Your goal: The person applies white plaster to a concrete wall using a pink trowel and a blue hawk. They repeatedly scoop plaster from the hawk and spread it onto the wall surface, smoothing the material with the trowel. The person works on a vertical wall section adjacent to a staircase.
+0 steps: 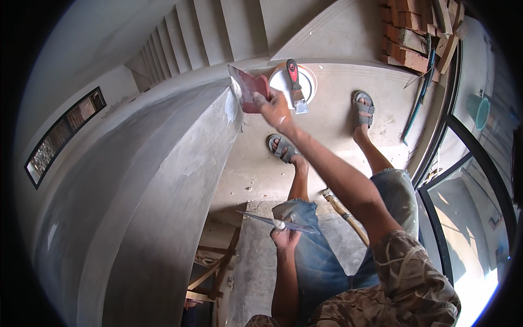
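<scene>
My right hand [277, 111], at the end of an outstretched arm, is closed on a reddish plastering float [249, 90]. That float stands against the end corner of a grey plastered wall [210, 122], where a wet white patch [230, 103] shows. Lower down, in front of my thigh, my left hand [285, 240] grips a flat metal trowel [300, 226] with a small white lump on it. Just right of the float, a putty knife [294, 79] with a black and red handle lies across a white round bucket [278, 82].
Stairs [201, 32] rise behind the wall. Stacked bricks [406, 38] and a blue-handled saw-like tool [422, 101] are at the far right, beside a black-framed glass door [463, 158]. A wooden-handled tool [348, 215] lies by my legs; a wooden frame [218, 270] stands below left.
</scene>
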Tool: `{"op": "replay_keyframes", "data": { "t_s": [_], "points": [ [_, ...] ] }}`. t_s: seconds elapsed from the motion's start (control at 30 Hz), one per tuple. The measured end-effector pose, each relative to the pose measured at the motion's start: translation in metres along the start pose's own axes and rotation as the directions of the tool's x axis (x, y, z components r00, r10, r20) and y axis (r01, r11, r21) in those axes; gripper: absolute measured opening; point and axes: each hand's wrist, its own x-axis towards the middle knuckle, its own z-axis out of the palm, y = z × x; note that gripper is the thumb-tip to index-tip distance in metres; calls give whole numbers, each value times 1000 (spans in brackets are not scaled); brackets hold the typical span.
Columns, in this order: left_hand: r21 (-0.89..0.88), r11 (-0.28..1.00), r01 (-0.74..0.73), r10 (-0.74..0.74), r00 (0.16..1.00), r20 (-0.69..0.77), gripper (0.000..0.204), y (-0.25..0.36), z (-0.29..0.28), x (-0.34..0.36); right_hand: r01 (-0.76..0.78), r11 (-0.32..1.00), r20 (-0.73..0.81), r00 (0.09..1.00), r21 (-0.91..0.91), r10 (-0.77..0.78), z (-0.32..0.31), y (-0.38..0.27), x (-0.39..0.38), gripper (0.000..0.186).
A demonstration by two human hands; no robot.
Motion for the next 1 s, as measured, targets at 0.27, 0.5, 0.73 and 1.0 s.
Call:
{"op": "replay_keyframes", "data": {
  "t_s": [0.27,0.5,0.73,1.0],
  "points": [
    [-27,999,-32,36,989,143,9,22,-20,-67,59,968,-29,997,-242,-68,26,-7,-122,29],
    [56,995,77,-86,980,178,19,20,-28,-90,-215,947,-311,941,-238,136,-29,79,50,30],
    [-6,990,140,-137,977,167,26,15,-43,-87,-343,914,-224,929,-215,296,-16,94,94,32],
    [27,984,176,-178,967,181,24,18,-49,-80,-148,989,-36,988,-3,148,4,19,19,23]
  ]
}}
